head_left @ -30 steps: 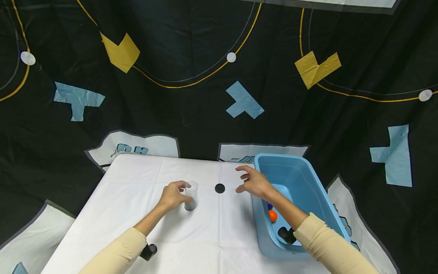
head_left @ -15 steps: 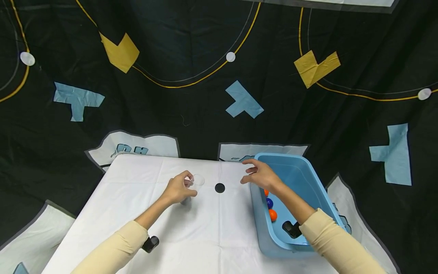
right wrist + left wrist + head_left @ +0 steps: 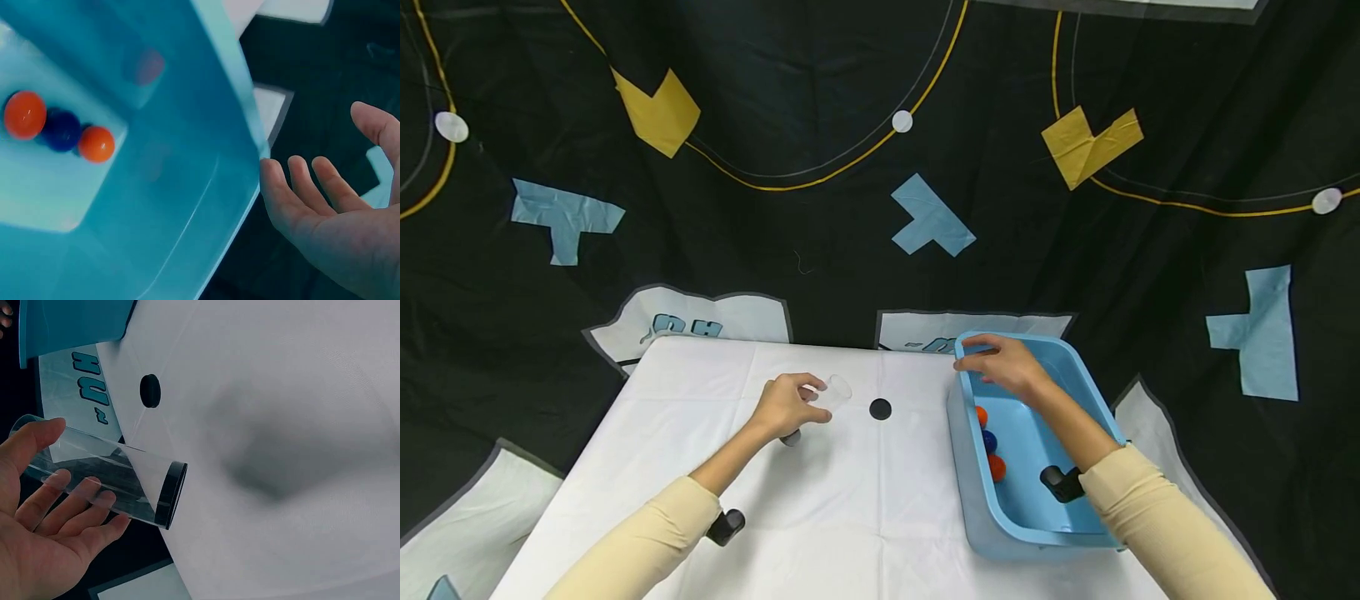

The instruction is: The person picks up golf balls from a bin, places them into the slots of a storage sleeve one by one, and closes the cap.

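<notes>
My left hand (image 3: 784, 405) holds a clear cylinder (image 3: 139, 478) with a black end cap (image 3: 172, 495), its thumb and fingers curled round the transparent wall. The cylinder is tilted and raised over the white table. No contents show inside it. Over the far left part of a blue bin (image 3: 973, 500) is my right hand (image 3: 1009, 364), relaxed and holding nothing. In the right wrist view its fingertips overlap the bin's rim. On the bin floor, two orange balls (image 3: 95, 144) and a dark blue ball (image 3: 61, 130) lie in a row along one wall.
A flat black disc (image 3: 880, 409) lies on the white table (image 3: 820, 517), between the left hand and the bin. A black curtain (image 3: 820, 258) with yellow and blue tape shapes hangs behind the table. Each wrist carries a small black camera (image 3: 726, 527).
The cylinder has gone from upright to tilted, its cap end swinging toward the left hand. My right hand has moved right, over the bin, exposing more of the balls in the head view.
</notes>
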The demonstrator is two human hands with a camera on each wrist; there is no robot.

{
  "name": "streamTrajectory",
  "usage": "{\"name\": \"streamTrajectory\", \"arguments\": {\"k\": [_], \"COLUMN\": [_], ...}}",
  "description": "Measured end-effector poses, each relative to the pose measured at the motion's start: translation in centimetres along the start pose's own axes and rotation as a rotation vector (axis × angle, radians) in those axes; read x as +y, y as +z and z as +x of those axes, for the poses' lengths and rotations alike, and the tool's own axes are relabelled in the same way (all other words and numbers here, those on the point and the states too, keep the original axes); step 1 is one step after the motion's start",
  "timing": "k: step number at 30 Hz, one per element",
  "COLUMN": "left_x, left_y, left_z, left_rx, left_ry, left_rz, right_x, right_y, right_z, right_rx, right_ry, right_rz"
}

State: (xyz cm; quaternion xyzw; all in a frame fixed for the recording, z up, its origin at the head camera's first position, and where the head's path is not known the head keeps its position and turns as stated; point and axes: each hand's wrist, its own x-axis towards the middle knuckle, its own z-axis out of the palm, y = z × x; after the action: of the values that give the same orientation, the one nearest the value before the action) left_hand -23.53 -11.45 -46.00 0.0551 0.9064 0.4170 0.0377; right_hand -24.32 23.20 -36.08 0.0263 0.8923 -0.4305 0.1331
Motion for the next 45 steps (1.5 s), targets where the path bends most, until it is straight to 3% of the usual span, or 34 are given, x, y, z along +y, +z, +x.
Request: {"name": "streamTrajectory", "arguments": {"k": [12,18,25,31,36,45], "left_x": [0.1,0.2,0.3,0.1,0.0,-0.1], "left_y": [0.3,0.4,0.6,0.6,0.6,0.6], "left_z": [0.2,0.2,0.0,-0.1,-0.1,-0.2], "left_rx": [0.005,0.003,-0.006,-0.012,-0.013,-0.013], "left_ry": [-0.011,-0.013,-0.020,-0.022,-0.020,-0.023], "left_rz": [0.002,0.002,0.004,0.003,0.002,-0.005], "right_x": [4.1,6.7,9.7,12.5,14.1,15.1], "right_y": [-2.9,-3.9,-4.6,-3.8,-2.3,-0.2], "right_z": [0.6,1.0,1.9,2.3,2.5,2.6], "right_rx": [0.032,-0.023,-0.146,-0.205,-0.194,-0.225], "right_ry": [0.096,0.219,0.361,0.438,0.548,0.603], "right_rz": [0.016,0.049,0.140,0.231,0.307,0.250]}}
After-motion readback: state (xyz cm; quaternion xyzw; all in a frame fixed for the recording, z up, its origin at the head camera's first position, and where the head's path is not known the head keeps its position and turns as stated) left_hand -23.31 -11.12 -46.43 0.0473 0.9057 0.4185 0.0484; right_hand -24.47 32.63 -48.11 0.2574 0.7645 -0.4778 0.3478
